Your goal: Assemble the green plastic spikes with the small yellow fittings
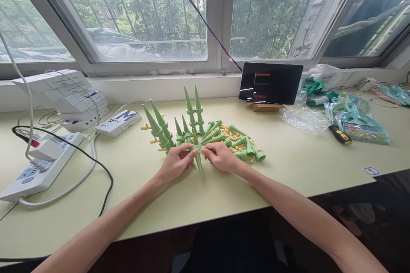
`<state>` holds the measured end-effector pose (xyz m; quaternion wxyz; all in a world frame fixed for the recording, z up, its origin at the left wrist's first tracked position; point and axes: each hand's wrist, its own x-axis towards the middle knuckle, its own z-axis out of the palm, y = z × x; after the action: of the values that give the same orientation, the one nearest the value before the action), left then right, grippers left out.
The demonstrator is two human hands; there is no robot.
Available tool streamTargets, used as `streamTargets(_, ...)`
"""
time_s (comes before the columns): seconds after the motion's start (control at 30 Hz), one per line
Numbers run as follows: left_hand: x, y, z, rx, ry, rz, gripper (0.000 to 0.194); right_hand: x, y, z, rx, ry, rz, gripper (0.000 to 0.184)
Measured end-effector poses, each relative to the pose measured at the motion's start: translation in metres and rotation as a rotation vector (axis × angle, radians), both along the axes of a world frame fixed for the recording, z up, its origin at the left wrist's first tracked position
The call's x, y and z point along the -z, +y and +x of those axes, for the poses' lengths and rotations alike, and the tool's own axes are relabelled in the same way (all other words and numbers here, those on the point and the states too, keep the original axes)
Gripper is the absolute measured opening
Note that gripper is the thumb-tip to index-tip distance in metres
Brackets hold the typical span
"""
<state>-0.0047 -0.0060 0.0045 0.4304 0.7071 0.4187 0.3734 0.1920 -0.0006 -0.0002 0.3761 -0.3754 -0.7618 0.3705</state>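
Observation:
My left hand (177,162) is closed around the collar of a green plant watering spike (199,166), whose pointed end slants down toward me. Close against the same collar, my right hand (221,156) has its fingers pinched together; whatever they grip is hidden. Several green spikes with yellow valves stand stacked in upright columns (155,123) behind my left hand, and two taller columns (194,111) rise further back. Beyond my right hand lies a loose pile of green spikes (238,140) mixed with small yellow valves (226,131).
A tablet (288,83) leans at the back with a phone (262,87) before it. White boxes (68,98) are stacked at left near a power strip (54,166) with cables. On the right lie plastic-wrapped items (361,119) and a yellow-black handle (340,135). The table's front edge runs below my forearms.

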Motion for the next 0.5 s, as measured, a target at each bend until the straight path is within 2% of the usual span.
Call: streamTargets(0.5,-0.003,0.0013,-0.0008,0.014,0.014,-0.022,0.031,0.0001,-0.0005,-0.0001,0.019,-0.035,0.08,0.03)
